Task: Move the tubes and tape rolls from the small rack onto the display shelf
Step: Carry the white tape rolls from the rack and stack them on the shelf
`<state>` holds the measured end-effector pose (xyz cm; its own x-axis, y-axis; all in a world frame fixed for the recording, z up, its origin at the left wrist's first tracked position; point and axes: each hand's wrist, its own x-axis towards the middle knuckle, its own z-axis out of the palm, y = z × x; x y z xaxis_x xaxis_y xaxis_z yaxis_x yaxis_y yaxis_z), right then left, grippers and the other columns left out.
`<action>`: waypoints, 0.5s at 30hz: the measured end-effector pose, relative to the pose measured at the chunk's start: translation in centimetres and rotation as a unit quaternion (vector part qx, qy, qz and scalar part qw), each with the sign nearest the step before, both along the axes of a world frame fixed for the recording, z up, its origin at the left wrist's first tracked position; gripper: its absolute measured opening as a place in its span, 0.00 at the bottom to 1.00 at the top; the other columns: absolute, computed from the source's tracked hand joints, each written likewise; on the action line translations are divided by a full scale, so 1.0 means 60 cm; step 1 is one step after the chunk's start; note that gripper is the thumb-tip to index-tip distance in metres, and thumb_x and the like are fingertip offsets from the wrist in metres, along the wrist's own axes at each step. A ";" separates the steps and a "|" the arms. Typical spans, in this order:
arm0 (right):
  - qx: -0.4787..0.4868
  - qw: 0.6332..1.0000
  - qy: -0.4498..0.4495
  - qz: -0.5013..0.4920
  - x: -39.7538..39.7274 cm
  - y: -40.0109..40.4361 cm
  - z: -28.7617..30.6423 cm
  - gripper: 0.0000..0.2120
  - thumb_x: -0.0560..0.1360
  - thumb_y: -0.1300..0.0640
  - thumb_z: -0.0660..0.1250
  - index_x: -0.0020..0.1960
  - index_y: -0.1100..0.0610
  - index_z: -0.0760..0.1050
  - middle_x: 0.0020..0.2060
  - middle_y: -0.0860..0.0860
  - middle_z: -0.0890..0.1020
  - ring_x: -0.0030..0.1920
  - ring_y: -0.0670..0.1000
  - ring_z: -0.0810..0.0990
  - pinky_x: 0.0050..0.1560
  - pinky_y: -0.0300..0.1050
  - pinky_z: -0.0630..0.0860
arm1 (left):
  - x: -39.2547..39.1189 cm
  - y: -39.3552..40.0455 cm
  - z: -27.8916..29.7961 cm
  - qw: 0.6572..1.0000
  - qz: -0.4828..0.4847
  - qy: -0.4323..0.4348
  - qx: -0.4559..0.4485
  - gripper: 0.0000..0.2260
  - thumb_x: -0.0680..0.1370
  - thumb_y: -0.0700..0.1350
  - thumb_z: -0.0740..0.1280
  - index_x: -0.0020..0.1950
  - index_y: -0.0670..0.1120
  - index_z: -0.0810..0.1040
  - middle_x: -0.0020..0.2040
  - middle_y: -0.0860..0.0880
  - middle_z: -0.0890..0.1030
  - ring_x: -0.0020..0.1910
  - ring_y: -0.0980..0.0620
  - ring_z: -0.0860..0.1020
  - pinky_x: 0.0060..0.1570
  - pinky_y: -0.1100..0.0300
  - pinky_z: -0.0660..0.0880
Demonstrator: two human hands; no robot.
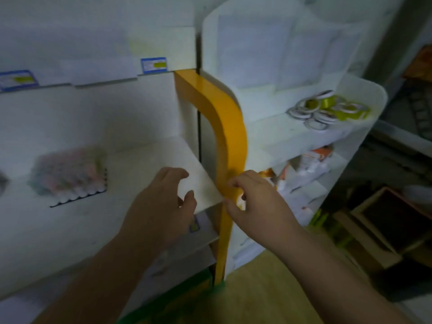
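A: Where are the tape rolls (327, 108) and tubes (311, 160)?
B: On the small rack (364, 141), right, awaiting transfer.
A: The hands?
B: Left hand (161, 206) and right hand (254, 202), loosely curled, hold nothing near the display shelf (163, 160) edge, probably between trips.

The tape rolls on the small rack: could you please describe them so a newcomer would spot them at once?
Find the white small rack right of the orange post. On its upper tier lies a heap of tape rolls: flat white rings mixed with shiny yellow-green ones. The tier below holds white-and-orange tubes instead.
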<state>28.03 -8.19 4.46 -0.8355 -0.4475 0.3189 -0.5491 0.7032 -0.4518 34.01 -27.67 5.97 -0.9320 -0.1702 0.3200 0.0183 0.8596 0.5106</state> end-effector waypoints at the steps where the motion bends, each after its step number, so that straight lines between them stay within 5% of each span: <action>1: -0.001 1.000 -0.004 -0.014 -0.002 0.035 -0.001 0.11 0.76 0.49 0.68 0.58 0.49 0.76 0.52 0.45 0.74 0.47 0.45 0.73 0.46 0.39 0.70 | -0.002 0.030 -0.003 1.000 -0.006 -0.001 0.009 0.15 0.79 0.50 0.66 0.65 0.52 0.72 0.51 0.57 0.71 0.35 0.63 0.75 0.33 0.72 0.65; 6: 0.003 0.996 -0.022 -0.083 -0.006 0.189 -0.004 0.12 0.77 0.48 0.67 0.60 0.49 0.76 0.56 0.45 0.75 0.51 0.47 0.76 0.49 0.42 0.74 | -0.036 0.165 -0.015 0.998 -0.044 -0.012 0.042 0.15 0.78 0.51 0.65 0.64 0.55 0.71 0.51 0.54 0.74 0.37 0.58 0.77 0.39 0.57 0.74; 11: -0.016 0.990 -0.026 -0.134 -0.012 0.302 -0.013 0.12 0.77 0.48 0.67 0.60 0.47 0.76 0.55 0.43 0.75 0.51 0.45 0.76 0.48 0.40 0.75 | -0.092 0.282 -0.021 0.992 -0.115 -0.028 0.042 0.12 0.78 0.50 0.65 0.59 0.62 0.69 0.55 0.61 0.69 0.44 0.58 0.76 0.39 0.69 0.67; 15: -0.008 0.985 -0.027 -0.171 -0.043 0.370 -0.028 0.13 0.77 0.46 0.66 0.60 0.46 0.75 0.54 0.40 0.74 0.52 0.44 0.75 0.49 0.40 0.74 | -0.155 0.360 -0.031 0.986 -0.154 -0.050 0.039 0.15 0.78 0.51 0.64 0.64 0.58 0.68 0.57 0.58 0.69 0.43 0.56 0.77 0.47 0.53 0.77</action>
<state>25.45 14.00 2.78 -0.9525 -0.1315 0.2745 -0.2557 0.8352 -0.4870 24.69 -6.05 4.12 -0.9694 0.1055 0.2215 0.2190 0.7789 0.5877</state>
